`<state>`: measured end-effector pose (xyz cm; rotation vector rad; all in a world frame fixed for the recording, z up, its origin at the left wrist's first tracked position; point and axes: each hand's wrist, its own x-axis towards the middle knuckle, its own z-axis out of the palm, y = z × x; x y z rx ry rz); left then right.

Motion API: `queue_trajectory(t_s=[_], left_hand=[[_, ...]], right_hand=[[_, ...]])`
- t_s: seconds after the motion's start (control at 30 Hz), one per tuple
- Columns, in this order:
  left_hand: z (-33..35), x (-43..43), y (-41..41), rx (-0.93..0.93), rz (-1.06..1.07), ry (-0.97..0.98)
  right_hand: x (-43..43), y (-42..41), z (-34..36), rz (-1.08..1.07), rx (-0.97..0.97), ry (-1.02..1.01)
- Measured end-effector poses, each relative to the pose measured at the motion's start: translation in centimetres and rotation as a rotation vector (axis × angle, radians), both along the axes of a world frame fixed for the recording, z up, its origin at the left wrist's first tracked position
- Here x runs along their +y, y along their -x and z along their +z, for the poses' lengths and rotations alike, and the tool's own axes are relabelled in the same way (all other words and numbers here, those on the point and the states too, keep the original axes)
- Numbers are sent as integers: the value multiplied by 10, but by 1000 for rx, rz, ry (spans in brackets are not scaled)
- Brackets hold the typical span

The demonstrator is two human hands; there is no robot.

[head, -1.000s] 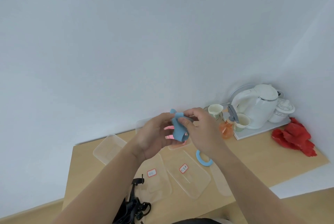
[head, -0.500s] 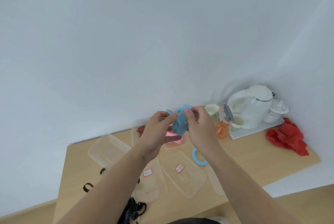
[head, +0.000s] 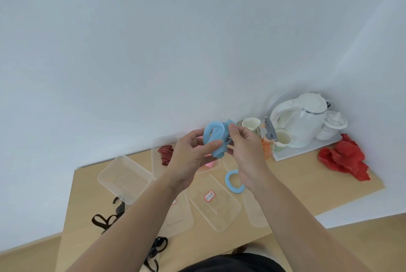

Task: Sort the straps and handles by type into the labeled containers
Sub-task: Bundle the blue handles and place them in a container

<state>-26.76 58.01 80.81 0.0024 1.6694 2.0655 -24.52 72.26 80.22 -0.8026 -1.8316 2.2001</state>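
Blue strap (head: 214, 139) pinched by both — left grip (head: 189, 162) low, right grip (head: 246, 153) high — its loop upright, labelled container (head: 220, 214) lying below them.

Wooden table (head: 307, 186) with clear containers (head: 125, 178), straps (head: 105, 220), kettle tray (head: 307, 151).

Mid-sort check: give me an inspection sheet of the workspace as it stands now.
Surface: wooden table, light tan.
Job's things: blue strap held above the table; blue ring handle lying by the right wrist; striped strap in a far container; clear container at left holds nothing; labelled container near centre; dark straps at the near-left edge.
Clutter: kettle, cups and tray at far right; red cloth beside them.
Grips: left hand and right hand both pinch the blue strap.
Cables: pale loop behind the kettle, possibly its cord.
Surroundings: plain white wall.
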Motion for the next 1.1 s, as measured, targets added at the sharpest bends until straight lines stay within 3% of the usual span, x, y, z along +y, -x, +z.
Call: queue_trajectory(t_s=[0.4, 0.57, 0.73, 0.87, 1.0, 1.1], left_hand=[[-42, 54, 20, -232, 80, 104], [-63, 74, 60, -268, -98, 412], [-77, 111, 112, -131, -450, 835], [-88, 145, 148, 5, -751, 1164], [-116, 164, 168, 120, -909, 1399], [-139, 168, 171, 165, -924, 1501]], right_hand=[[63, 23, -51, 13, -227, 176], [97, 31, -83, 115, -408, 284], [112, 30, -111, 254, -559, 229], [118, 17, -129, 380, -493, -95], [114, 17, -149, 402, -206, -731], [110, 31, -173, 613, -36, -1171]])
